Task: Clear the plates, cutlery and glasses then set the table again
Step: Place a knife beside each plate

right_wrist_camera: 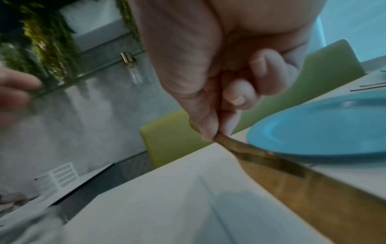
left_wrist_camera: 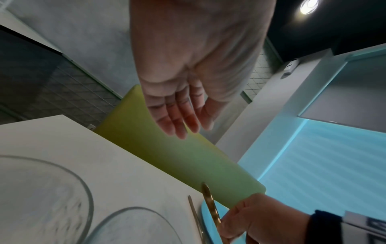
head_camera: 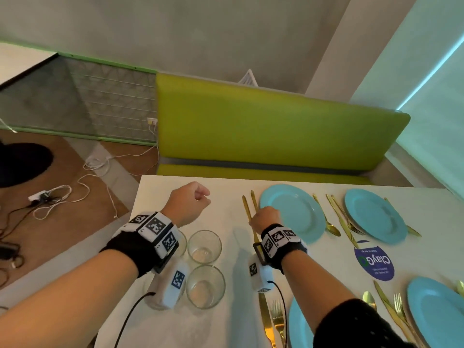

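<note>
My right hand (head_camera: 262, 216) pinches the handle of a gold knife (right_wrist_camera: 261, 156) between thumb and fingertip, just left of a blue plate (head_camera: 292, 213) at the table's far side. The knife (head_camera: 253, 200) is tilted up off the white table (head_camera: 155, 197), beside a second gold piece (head_camera: 245, 205) that lies flat. My left hand (head_camera: 198, 197) hovers over the far left of the table, fingers relaxed and holding nothing (left_wrist_camera: 181, 118). Empty glasses (head_camera: 204, 247) (head_camera: 205, 286) stand below my left wrist.
More blue plates (head_camera: 375, 216) (head_camera: 437, 310) (head_camera: 300, 330) lie with gold cutlery (head_camera: 344, 217) beside them. A round blue sticker (head_camera: 374, 262) marks the table. A green bench (head_camera: 276, 131) runs behind the table. Cables (head_camera: 62, 197) trail on the floor at left.
</note>
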Demonstrator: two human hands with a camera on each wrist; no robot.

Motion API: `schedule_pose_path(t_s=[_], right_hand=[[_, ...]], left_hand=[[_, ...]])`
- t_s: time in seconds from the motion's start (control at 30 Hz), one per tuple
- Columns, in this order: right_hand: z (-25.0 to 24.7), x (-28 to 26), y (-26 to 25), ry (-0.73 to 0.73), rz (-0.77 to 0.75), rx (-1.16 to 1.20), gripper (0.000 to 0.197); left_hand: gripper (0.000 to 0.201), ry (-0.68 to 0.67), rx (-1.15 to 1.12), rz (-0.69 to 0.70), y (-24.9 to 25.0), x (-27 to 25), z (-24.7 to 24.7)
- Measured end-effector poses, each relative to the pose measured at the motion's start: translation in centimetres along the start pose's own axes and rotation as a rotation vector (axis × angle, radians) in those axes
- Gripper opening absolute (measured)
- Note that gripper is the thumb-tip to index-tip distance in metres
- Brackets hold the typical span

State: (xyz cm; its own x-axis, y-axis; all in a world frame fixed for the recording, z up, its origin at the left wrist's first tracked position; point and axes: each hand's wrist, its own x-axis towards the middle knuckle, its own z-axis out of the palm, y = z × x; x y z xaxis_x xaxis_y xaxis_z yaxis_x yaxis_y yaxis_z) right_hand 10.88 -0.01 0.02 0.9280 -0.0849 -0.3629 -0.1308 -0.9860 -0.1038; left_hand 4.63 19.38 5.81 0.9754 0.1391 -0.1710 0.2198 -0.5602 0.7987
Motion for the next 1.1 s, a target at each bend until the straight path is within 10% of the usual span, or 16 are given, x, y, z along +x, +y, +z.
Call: schedule_pose_path(t_s=[0.63,1.1], right_hand=[[2.6,8.7,-0.2,-0.014,0.183,0.438,0.033],[2.4,9.6,-1.1,0.058,0.205,0.245,0.023]], left_hand=[[0.006,-0.02,-0.094,-0.068,-2.2,5.8,1.9],[0.005,-0.015,-0.111,-0.054,-1.9,6.9,3.5]])
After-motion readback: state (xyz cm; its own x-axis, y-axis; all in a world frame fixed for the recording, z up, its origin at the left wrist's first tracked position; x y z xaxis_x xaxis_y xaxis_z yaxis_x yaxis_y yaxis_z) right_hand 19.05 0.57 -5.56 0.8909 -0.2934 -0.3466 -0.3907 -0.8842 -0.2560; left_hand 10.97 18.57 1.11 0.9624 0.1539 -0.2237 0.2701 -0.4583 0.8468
